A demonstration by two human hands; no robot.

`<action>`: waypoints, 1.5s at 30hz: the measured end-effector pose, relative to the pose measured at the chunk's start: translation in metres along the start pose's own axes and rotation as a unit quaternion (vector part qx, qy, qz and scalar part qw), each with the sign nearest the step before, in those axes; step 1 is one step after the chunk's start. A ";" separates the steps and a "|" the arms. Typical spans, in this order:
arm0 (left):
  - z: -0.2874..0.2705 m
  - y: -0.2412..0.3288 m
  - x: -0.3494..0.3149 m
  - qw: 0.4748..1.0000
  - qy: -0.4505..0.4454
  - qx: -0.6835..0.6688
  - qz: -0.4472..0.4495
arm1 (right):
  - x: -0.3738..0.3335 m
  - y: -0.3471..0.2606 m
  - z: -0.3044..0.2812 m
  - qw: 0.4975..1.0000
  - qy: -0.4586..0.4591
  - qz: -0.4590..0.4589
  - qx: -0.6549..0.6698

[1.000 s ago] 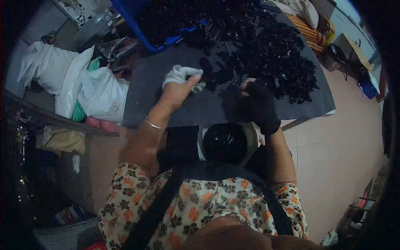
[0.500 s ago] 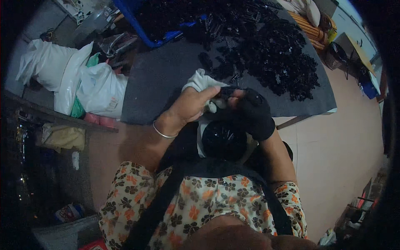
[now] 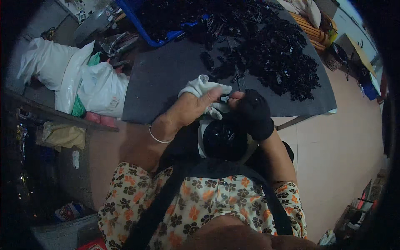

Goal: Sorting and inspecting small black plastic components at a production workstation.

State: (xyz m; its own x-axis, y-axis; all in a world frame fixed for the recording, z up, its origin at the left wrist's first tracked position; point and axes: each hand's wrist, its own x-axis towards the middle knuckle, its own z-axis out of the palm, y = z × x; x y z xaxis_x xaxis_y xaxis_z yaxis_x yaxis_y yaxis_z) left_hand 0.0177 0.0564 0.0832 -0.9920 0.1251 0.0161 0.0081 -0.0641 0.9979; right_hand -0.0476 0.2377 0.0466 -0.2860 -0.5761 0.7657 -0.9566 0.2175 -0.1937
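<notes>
My left hand (image 3: 187, 109), bare with a bangle at the wrist, has white cloth (image 3: 196, 86) about its fingers. Its thumb presses toward a small dark piece (image 3: 225, 98) with a bright glint; the exact kind is too small to make out. My right hand (image 3: 255, 111) wears a black glove that leaves the fingertips bare, and its closed fingers meet the same piece from the other side. Just beyond both hands, a large heap of small black parts (image 3: 279, 54) covers the far right of the grey-topped table (image 3: 162, 75).
A blue crate (image 3: 156, 41) of black parts stands at the far left of the table. Below my hands is a container lined with black plastic (image 3: 225, 135). White sacks (image 3: 102, 89) sit left of the table; orange rolled material (image 3: 312, 29) lies beyond its right corner.
Both hands have shifted slightly toward me, and the left thumb has moved lower. The piece between them now shows a bright glint where it looked dark and longer before.
</notes>
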 end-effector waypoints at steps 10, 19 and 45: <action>0.001 -0.002 -0.011 0.994 0.028 0.110 -0.005 | 0.000 -0.003 -0.002 0.999 -0.022 -0.040 -0.014; 0.012 0.001 -0.024 0.957 -0.016 0.272 0.103 | 0.003 -0.005 -0.006 0.903 -0.164 0.277 0.286; -0.074 -0.022 0.055 0.948 0.171 0.261 0.066 | 0.020 0.025 0.003 0.980 -0.086 0.163 -0.075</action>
State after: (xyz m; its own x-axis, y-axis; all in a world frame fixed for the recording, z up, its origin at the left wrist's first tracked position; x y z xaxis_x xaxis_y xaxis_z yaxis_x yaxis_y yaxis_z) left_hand -0.0465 -0.0090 0.0572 -0.9601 -0.1837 0.2107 0.1073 0.4537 0.8847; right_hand -0.0778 0.2293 0.0553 -0.5931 -0.5784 0.5600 -0.7974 0.5182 -0.3093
